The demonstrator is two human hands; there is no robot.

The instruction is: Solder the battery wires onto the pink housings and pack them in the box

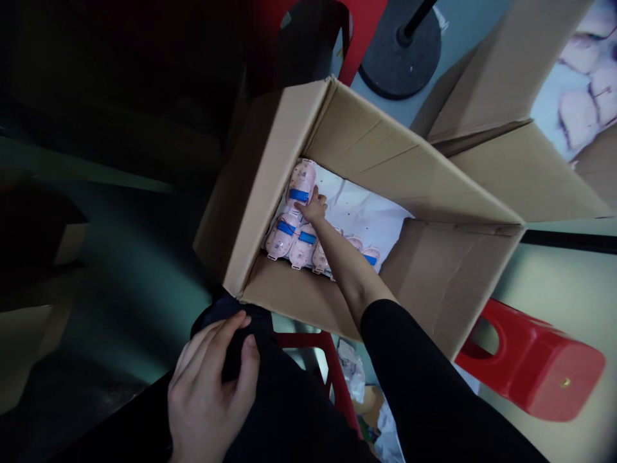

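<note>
My right hand (314,207) reaches down into a cardboard box (376,132), its thumb and fingers at the lower right edge of a pink plastic casing (303,177) with a blue battery-like block on it. Below that casing, a row of similar pink casings (281,241) lies along the near side of the box, several with blue blocks; my forearm hides part of the row. White sheeting (357,199) covers the bottom under them. Outside the box, my left hand (212,379) hovers over my lap, fingers slightly bent and thumb apart, holding nothing.
A second cardboard box (525,154) at upper right contains more pink pieces on white sheeting. A red stool (544,366) is at the right, and another red stool frame (332,360) shows beneath the box. Behind stands a round black base (402,54) with a pole.
</note>
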